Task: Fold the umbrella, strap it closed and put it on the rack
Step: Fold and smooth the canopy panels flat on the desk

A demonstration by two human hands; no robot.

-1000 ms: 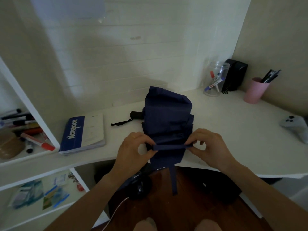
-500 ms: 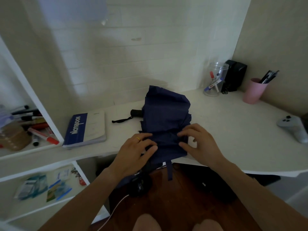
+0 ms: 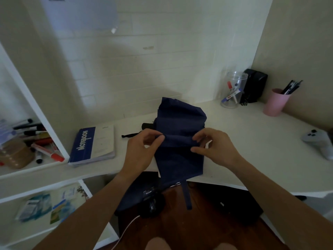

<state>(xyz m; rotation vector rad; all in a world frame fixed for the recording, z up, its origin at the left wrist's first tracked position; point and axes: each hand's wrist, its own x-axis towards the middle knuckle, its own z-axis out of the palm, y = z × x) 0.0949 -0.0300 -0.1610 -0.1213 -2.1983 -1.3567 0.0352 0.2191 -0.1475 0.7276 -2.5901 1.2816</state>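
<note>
Inspector A: Left hand point(image 3: 142, 150) and right hand point(image 3: 214, 147) each pinch a fold of the navy umbrella point(image 3: 180, 139) canopy, fingers curled narrow on the cloth.

Inspector B: Location?

Inspector A: On the near desk point(image 3: 252, 141) edge. Canopy partly gathered; strap point(image 3: 187, 195) hangs loose below. Strapping and racking judged outstanding; no rack identified.

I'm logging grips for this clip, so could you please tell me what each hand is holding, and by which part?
Both hold the navy umbrella: the left hand and right hand each pinch one end of a fold of its fabric running across the middle.
</note>
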